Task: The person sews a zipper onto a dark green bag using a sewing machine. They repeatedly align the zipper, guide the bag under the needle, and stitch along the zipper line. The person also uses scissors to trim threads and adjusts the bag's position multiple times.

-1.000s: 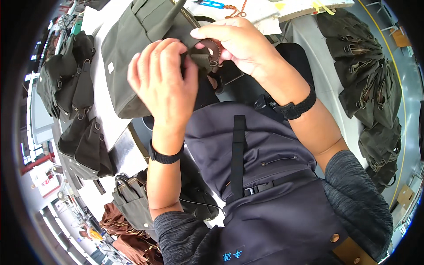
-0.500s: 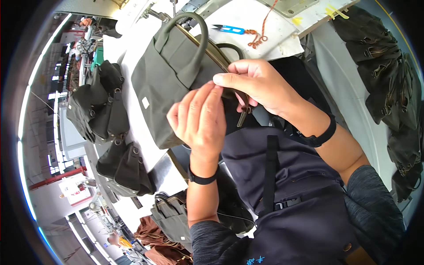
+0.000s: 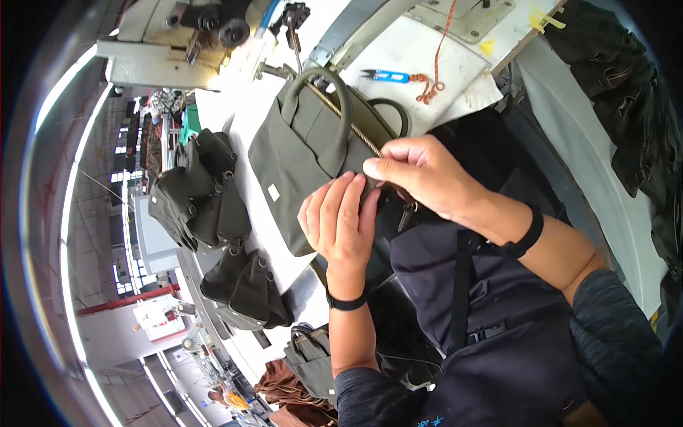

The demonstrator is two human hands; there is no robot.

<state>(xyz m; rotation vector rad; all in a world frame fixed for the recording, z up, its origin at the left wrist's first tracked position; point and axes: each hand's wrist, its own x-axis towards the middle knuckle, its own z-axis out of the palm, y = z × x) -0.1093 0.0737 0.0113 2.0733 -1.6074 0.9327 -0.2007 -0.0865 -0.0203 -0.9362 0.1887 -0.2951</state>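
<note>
An olive-green handbag (image 3: 295, 146) lies on the white table in front of me. It has two rounded handles and a small pale label, and a brass zip (image 3: 356, 129) runs along its top. Both hands meet at the zip's near end. My right hand (image 3: 435, 178) is closed, thumb and forefinger pinching the bag's edge there. Just left of it, my left hand (image 3: 339, 222) has its fingers bent against the same edge, the thumb below; its fingertips are partly hidden. A dark strap end with a metal fitting (image 3: 407, 216) hangs under my right hand.
Blue thread snips (image 3: 388, 76) and orange cord (image 3: 430, 89) lie beyond the bag. Machine parts (image 3: 206, 28) stand at the far left. Dark green bags are piled left (image 3: 196, 188) and hang right (image 3: 612, 99). Brown bags (image 3: 284, 388) sit lower left.
The whole view has shifted, so bag and hands appear lower and farther right. More of the brass zip shows, and my left thumb has come into sight. Both hands stay at the bag's edge.
</note>
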